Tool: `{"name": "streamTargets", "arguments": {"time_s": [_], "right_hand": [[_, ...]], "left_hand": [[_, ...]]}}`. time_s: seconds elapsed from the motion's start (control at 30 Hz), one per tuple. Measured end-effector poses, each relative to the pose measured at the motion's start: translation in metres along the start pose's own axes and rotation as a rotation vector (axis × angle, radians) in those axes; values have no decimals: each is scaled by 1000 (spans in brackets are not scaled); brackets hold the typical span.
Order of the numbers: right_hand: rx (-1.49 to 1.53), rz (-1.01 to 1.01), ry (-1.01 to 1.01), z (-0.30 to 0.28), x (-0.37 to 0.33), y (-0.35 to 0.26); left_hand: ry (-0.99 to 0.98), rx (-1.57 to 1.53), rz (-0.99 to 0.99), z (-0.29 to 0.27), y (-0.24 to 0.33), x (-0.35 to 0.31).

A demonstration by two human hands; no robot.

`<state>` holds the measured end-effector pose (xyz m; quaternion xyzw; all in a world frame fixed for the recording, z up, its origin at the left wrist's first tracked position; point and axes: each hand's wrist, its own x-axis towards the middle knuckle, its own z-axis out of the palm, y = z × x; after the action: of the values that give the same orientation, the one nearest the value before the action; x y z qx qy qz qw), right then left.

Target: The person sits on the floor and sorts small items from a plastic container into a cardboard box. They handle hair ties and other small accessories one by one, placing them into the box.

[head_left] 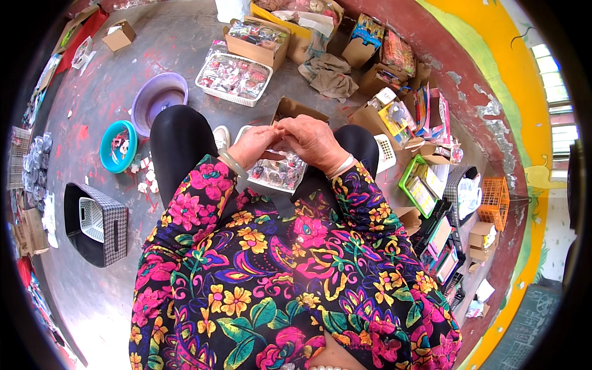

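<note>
My left hand (251, 148) and my right hand (313, 143) meet above my lap, fingertips pinched together. Between and below the fingers shows a bit of something pale and shiny, perhaps clear plastic; the fingers hide most of it. Directly under the hands, between my knees, is a white basket (266, 183) filled with small clear-wrapped pieces in red, pink and dark colours (285, 172). Just beyond the hands stands an open cardboard box (302, 108), its inside mostly hidden.
A white basket of wrapped pieces (234, 79) sits ahead, beside a full cardboard box (258, 38). Left are a purple basin (144, 111), a teal basin (106, 148) and a checked bin (115, 231). Right are a green tray (407, 179), an orange crate (493, 203) and several boxes.
</note>
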<state>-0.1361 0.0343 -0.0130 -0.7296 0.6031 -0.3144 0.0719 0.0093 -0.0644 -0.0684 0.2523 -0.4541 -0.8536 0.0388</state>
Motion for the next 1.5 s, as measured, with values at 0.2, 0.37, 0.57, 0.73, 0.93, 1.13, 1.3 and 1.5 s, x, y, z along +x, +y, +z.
{"name": "streamTargets", "arguments": {"time_s": [0.2,0.37,0.57,0.73,0.93,1.13,1.3,1.5], "right_hand": [[40,-115,0,-7,7,-4],[723,403,279,-16,8,6],[1039,703,-75,-6,-4,22],[718,608,-284,9,-1,10],[844,665,-271,34,-12,28],[744,700,-104,25,-12,29],[845,579,-40,24,-9,22],[81,87,-43,26,-9,5]], "left_hand": [[-2,-180,-26,0,-1,-1],[-63,-354,66,-1,15,-11],[-41,-380,62,4,29,-19],[-17,-342,-9,-7,22,-19],[64,-244,-106,5,31,-23],[76,-260,-105,2,29,-27],[60,-248,-143,1,23,-22],[10,-306,-148,-2,15,-18]]}}
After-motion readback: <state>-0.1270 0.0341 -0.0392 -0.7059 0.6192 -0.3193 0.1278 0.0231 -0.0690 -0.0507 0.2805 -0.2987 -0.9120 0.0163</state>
